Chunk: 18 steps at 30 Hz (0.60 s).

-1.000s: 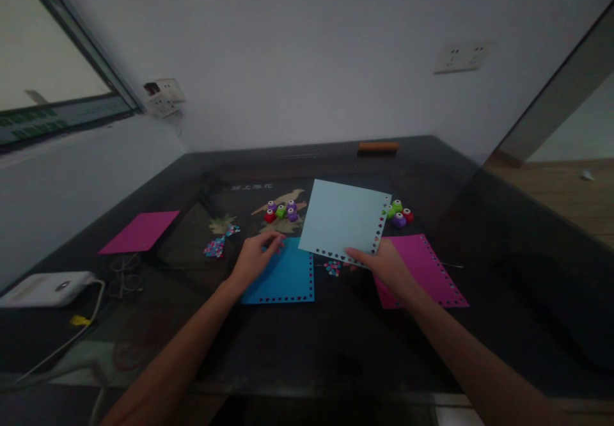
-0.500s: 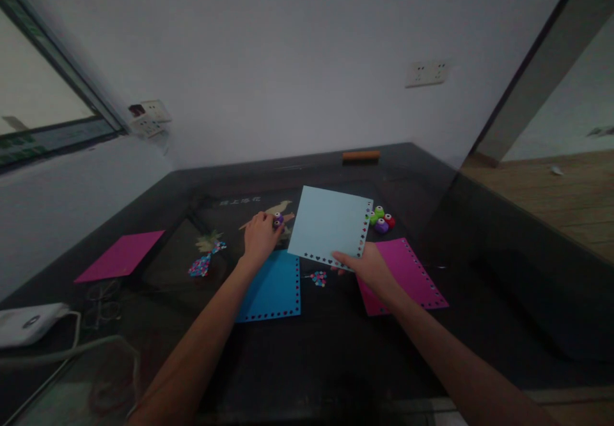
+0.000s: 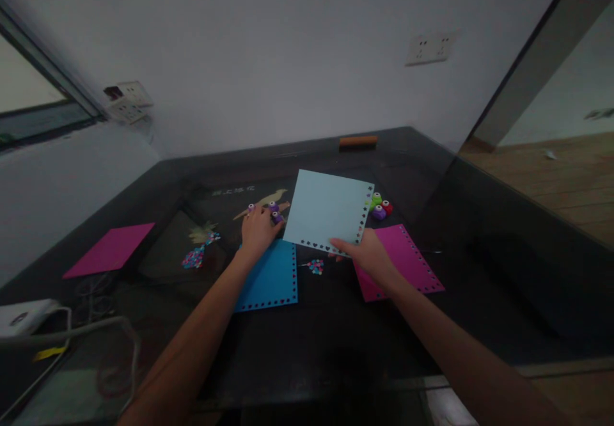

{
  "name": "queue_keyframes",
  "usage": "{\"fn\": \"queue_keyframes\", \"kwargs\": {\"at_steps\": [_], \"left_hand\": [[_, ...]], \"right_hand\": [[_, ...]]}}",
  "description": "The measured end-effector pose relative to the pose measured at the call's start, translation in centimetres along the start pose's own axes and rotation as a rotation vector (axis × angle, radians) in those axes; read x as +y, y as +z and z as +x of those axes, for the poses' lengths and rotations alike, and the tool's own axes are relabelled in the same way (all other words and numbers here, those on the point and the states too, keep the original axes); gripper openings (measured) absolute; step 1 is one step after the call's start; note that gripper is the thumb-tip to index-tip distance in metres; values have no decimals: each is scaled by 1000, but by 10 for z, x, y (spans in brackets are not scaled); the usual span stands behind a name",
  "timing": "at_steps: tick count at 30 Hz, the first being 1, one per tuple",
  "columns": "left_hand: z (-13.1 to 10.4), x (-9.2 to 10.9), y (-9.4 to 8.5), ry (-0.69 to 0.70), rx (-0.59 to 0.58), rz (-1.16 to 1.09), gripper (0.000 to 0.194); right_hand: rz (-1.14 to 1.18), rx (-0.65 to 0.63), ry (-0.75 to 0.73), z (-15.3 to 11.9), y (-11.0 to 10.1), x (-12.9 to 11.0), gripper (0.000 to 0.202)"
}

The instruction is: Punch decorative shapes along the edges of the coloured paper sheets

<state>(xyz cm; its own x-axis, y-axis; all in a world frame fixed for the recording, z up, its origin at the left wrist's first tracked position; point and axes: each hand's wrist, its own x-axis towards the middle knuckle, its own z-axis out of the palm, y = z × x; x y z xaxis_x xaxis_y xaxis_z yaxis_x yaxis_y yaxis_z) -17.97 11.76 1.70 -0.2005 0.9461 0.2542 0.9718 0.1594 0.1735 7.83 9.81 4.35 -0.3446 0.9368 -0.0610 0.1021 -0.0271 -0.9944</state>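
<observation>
My right hand (image 3: 364, 251) grips the lower right corner of a pale blue sheet (image 3: 326, 208), thumb on top, with punched shapes along its right and bottom edges. My left hand (image 3: 259, 226) is over several small purple punches (image 3: 273, 207) behind a blue sheet (image 3: 271, 279); its fingers are curled against them, and what they grip is partly hidden. Beneath my right wrist lies a pink sheet (image 3: 400, 263). Green, red and purple punches (image 3: 379, 212) stand beside the pale sheet. Small cut-out pieces (image 3: 315, 266) lie between the blue and pink sheets.
Another pink sheet (image 3: 110, 249) lies at the left, near more cut-out pieces (image 3: 194, 258). A white power strip (image 3: 26, 318) with cables is at the left edge. An orange stick-like object (image 3: 358, 141) lies at the back of the dark table (image 3: 336, 355).
The view has tilted down slightly. My left fingers have shifted among the purple punches, and more of these now show around them. The pale sheet stays in my right hand.
</observation>
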Motion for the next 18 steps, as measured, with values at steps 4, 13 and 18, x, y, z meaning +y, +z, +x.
{"fn": "queue_keyframes", "kwargs": {"at_steps": [4, 13, 18], "left_hand": [[-2, 6, -6, 10, -15, -152, 34], [-35, 29, -26, 0, -169, -844, 23], [-75, 46, -36, -248, -370, -1464, 32]], "right_hand": [[85, -9, -1, 2, -1, 1, 15], [367, -27, 24, 2, -2, 4, 32], [438, -55, 48, 0, -1, 2, 27]]}}
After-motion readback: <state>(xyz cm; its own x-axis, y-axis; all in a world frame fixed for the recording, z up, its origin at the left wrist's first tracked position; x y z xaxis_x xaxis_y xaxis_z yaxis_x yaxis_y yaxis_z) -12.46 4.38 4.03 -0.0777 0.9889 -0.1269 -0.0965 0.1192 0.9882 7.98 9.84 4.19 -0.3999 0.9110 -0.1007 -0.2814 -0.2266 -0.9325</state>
